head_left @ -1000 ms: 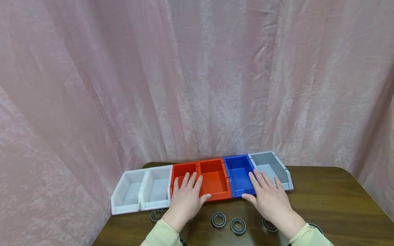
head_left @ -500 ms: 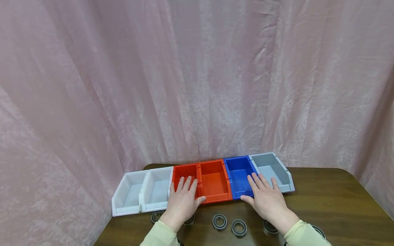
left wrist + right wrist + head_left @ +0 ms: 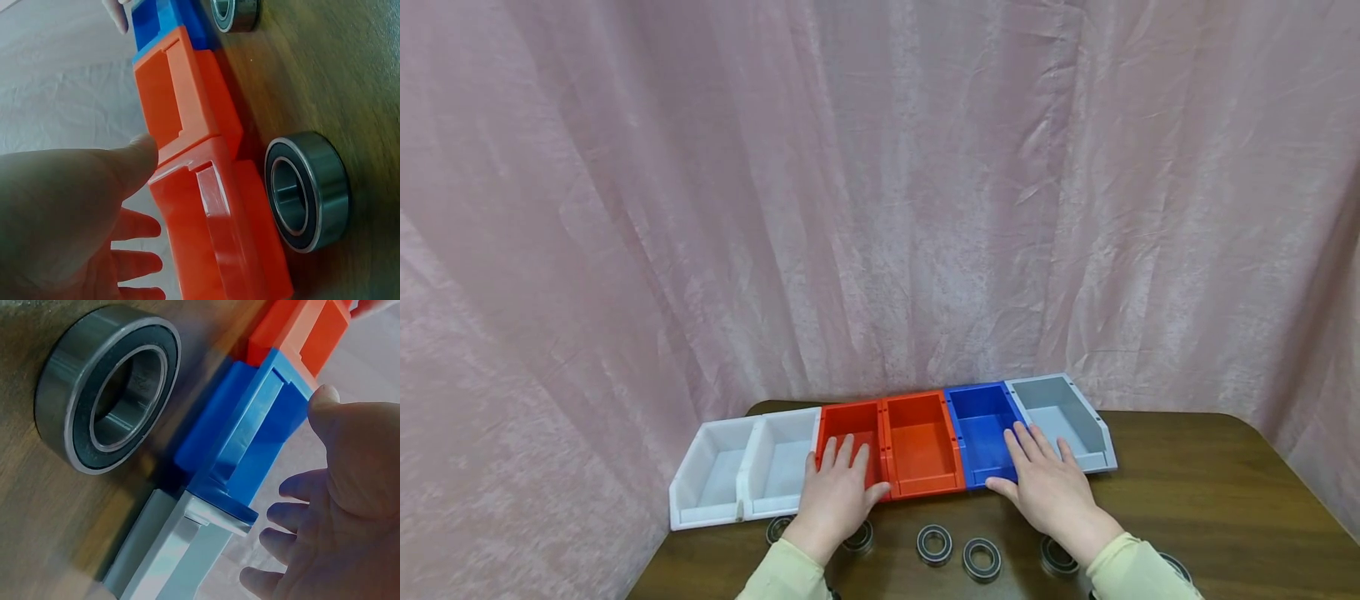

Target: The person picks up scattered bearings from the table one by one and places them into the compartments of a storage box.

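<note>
My left hand (image 3: 835,500) is spread over the front of the left red bin (image 3: 853,421), fingers straight and holding nothing. In the left wrist view its thumb overlaps the red bins' rims, and a ball bearing (image 3: 306,190) lies on the table just in front of them. My right hand (image 3: 1051,487) spreads its fingers over the front of the blue bin (image 3: 985,425) and the grey bin (image 3: 1063,412), also holding nothing. A large bearing (image 3: 75,394) lies before the blue bin in the right wrist view. The right red bin (image 3: 921,442) sits between the hands.
Two white bins (image 3: 711,467) continue the row at the left. Several bearings lie along the front of the brown table (image 3: 1210,492), among them a bearing (image 3: 934,545) and another bearing (image 3: 981,560) in the middle. A pink curtain (image 3: 925,208) hangs behind the row.
My left hand has drawn back toward me and slightly left, uncovering more of the left red bin and a bearing beside the wrist. The right hand has drawn back a little.
</note>
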`<state>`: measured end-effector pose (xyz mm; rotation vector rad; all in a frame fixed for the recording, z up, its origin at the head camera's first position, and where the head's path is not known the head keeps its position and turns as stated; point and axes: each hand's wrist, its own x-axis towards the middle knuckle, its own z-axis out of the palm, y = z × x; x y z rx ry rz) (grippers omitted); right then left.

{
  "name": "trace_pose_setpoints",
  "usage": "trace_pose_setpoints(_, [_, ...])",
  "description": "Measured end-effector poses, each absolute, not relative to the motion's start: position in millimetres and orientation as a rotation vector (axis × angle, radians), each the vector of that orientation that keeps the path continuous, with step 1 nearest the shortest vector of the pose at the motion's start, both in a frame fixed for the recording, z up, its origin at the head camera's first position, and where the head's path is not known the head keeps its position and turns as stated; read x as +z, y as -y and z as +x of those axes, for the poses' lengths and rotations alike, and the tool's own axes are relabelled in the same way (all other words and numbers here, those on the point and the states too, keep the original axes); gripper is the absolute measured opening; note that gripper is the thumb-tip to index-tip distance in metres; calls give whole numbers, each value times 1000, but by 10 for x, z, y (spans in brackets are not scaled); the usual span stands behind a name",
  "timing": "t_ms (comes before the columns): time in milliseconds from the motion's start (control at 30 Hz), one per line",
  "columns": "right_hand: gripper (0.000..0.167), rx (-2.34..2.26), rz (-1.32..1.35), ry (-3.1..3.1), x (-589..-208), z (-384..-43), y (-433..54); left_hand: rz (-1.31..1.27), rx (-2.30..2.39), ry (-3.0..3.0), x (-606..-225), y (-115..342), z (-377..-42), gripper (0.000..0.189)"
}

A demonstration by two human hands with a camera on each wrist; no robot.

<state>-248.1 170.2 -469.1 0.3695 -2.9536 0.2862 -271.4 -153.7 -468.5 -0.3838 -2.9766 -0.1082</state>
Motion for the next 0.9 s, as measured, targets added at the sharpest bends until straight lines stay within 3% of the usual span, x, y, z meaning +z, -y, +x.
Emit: trace_pose_setpoints(900, [85, 288, 347, 2918, -4719, -2596, -1753, -299, -113, 2947, -4744, 1701, -2789, 66])
